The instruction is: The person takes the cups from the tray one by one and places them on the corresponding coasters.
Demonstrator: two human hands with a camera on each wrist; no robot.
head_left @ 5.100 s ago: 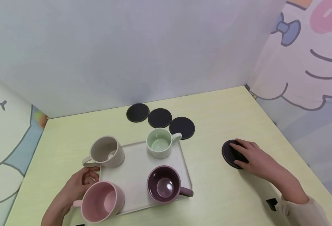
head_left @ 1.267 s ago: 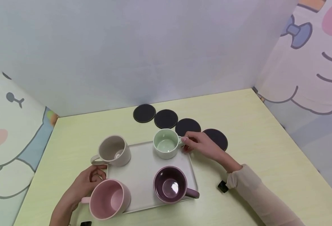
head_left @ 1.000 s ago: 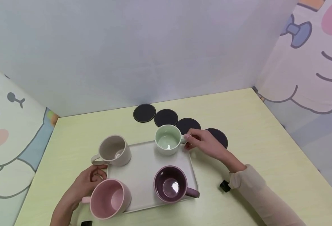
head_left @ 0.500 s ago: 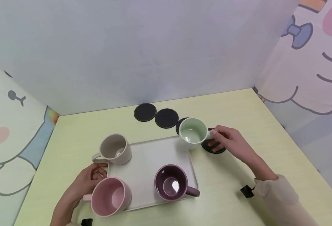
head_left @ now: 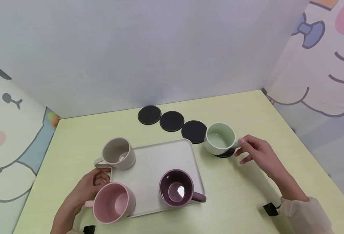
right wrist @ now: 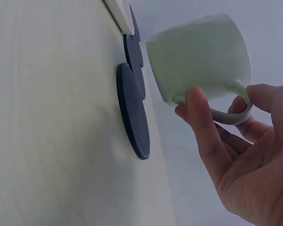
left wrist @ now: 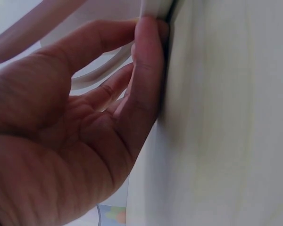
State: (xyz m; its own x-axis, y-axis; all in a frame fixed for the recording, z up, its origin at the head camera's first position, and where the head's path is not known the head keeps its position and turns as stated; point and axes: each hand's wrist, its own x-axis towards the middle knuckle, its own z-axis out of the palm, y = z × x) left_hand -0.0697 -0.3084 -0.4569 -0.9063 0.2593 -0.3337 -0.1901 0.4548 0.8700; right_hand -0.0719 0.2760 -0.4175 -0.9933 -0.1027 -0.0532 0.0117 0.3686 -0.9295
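My right hand [head_left: 259, 154] pinches the handle of a pale green mug [head_left: 219, 138]. In the right wrist view the mug [right wrist: 198, 59] is raised off the table, above a round black coaster [right wrist: 133, 113]; from the head view it covers most of that coaster [head_left: 227, 152]. At the left edge of a white tray [head_left: 145, 177], my left hand [head_left: 85, 187] grips the rim with thumb and fingers, seen close up in the left wrist view [left wrist: 155, 7]. A beige mug [head_left: 119, 153], a pink mug [head_left: 113, 203] and a dark purple mug [head_left: 176, 188] stand on the tray.
Three more black coasters [head_left: 149, 114] [head_left: 172, 121] [head_left: 194, 131] run in a slanting row behind the tray. The pale wooden table [head_left: 233, 201] ends at a grey back wall [head_left: 160, 55], with cartoon-printed cloth at both sides.
The right hand set the fourth coaster at the row's end, took the green mug by its handle and carried it off the tray to the right. The left hand stays at the tray.
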